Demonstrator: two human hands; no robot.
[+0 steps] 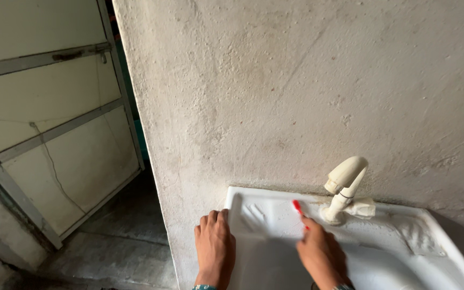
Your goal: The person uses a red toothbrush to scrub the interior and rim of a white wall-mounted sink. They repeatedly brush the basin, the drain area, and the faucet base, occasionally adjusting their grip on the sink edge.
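White sink [275, 212] is the landmark, fixed to a rough plastered wall [296, 80]. R hand [322, 253] sits over the sink's back ledge, grip closed round a red toothbrush [298, 208]; blurred, so exact finger wrap can't be told. Brush runs long-axis up and slightly left from the grip, free red tip pointing twd the wall, resting at or just above the ledge. Tip lies left of the cream tap [345, 188], near but apart. L hand [215, 248] is flat on the sink's left rim, fingers together, palm down, holding nothing. R hand is clearly nearer the brush and tap. Left of the sink, past the wall edge: a panelled door [49, 123], concrete floor [119, 241].
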